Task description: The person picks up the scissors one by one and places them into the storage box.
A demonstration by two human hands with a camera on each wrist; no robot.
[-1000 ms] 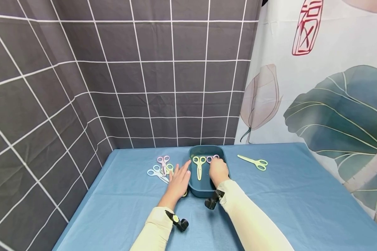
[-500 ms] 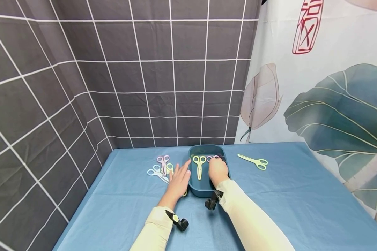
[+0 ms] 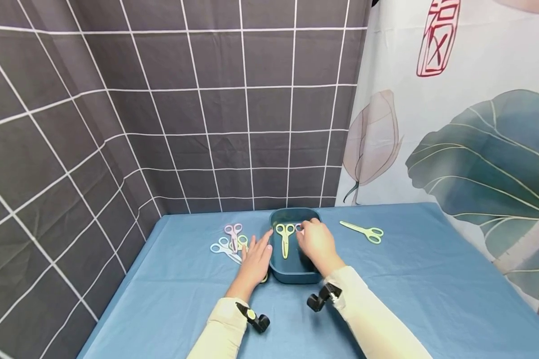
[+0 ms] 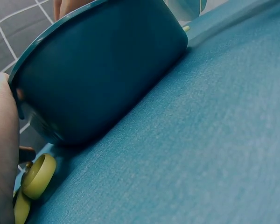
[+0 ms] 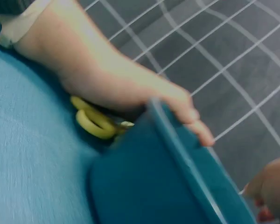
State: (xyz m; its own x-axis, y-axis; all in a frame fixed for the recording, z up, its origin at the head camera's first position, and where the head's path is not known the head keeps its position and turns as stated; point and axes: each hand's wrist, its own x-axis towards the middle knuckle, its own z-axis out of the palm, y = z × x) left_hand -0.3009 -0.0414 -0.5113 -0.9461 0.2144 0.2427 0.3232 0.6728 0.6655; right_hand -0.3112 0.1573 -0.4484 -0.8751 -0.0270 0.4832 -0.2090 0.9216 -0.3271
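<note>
My left hand lies along the left wall of the dark teal tray, fingers spread and fairly straight, touching its rim. Beneath that hand, yellow scissors lie on the cloth, mostly hidden. Inside the tray, pale yellow scissors lie with handles toward the back. Beside them, one purple ring of another pair of scissors shows. My right hand reaches over the tray's right side with curled fingers and seems to pinch the purple scissors at the handle; most of that pair is hidden.
Left of the tray, pink scissors, blue-white scissors and yellow-green scissors overlap in a pile. Yellow-green scissors lie to the tray's right on the blue cloth. A gridded dark curtain hangs behind.
My right hand has risen and shifted right, its wrist swinging outward; it now covers the purple scissors' right ring. My left hand and the tray stay in place.
</note>
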